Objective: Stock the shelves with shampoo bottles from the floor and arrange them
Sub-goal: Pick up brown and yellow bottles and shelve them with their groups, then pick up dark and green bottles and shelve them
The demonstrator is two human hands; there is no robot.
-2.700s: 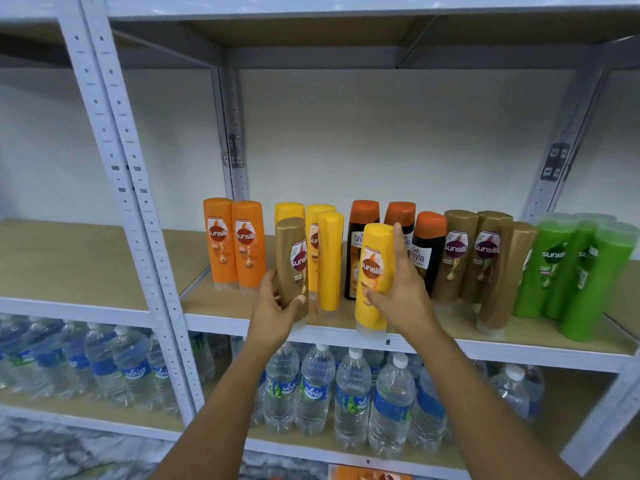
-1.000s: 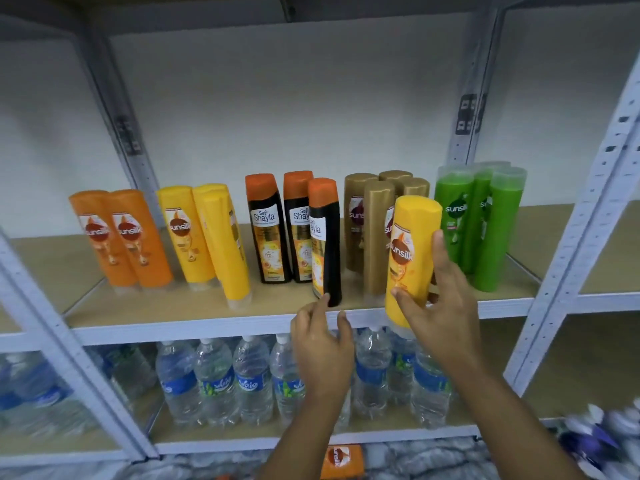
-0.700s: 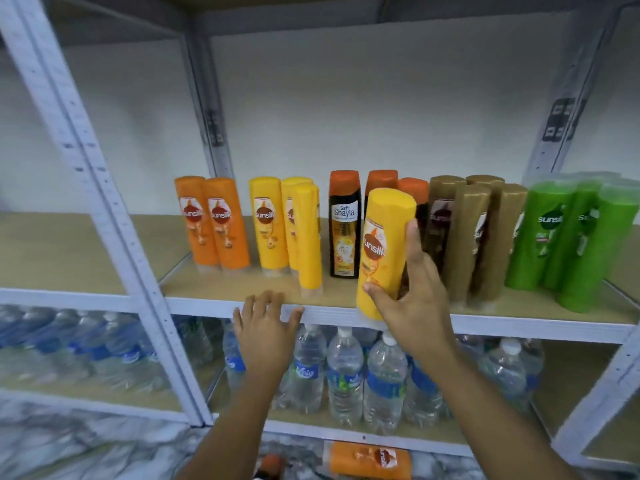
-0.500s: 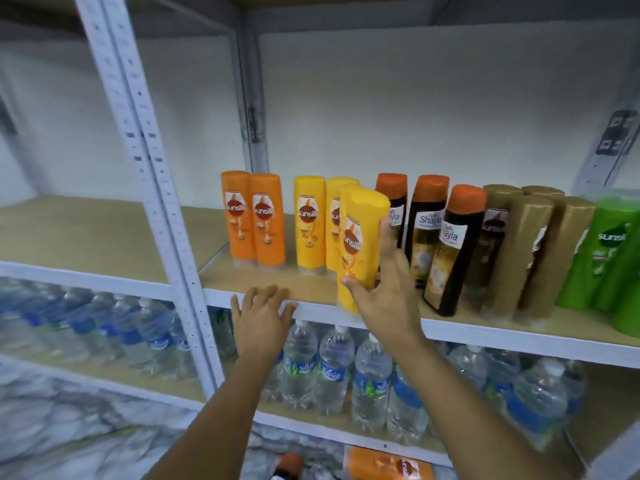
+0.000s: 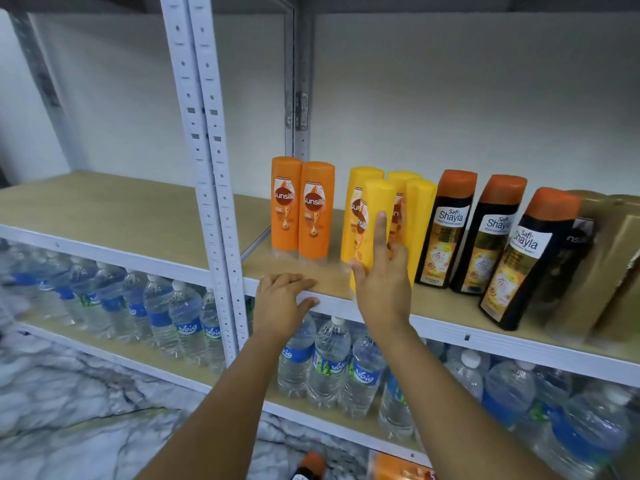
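- Right hand [image 5: 382,289] grips a yellow shampoo bottle [image 5: 375,216] low on its body: thumb on the bottle's left edge, index finger straight up its front, other fingers curled round the right side.
- That bottle stands upright at the front edge of the middle shelf [image 5: 450,308], just in front of three more yellow bottles [image 5: 419,216], touching or nearly so; can't tell if its base is fully down, hand hides it.
- Left hand [image 5: 282,306] lies flat on the shelf's front lip, fingers relaxed & spread over the edge, thumb under the white rail, holding nothing.
- Two orange bottles [image 5: 301,209] stand side by side to the left of the yellow grp, small gap between.
- To the right: three black bottles w/ orange caps [image 5: 485,233], then brown bottles [image 5: 602,265] at the frame edge, blurred.
- Lower shelf holds rows of water bottles [image 5: 329,362].
- On the marble floor [image 5: 69,410] near the bottom edge: an orange pack [image 5: 398,467] & an orange-capped bottle [image 5: 308,465], both partly cut off.
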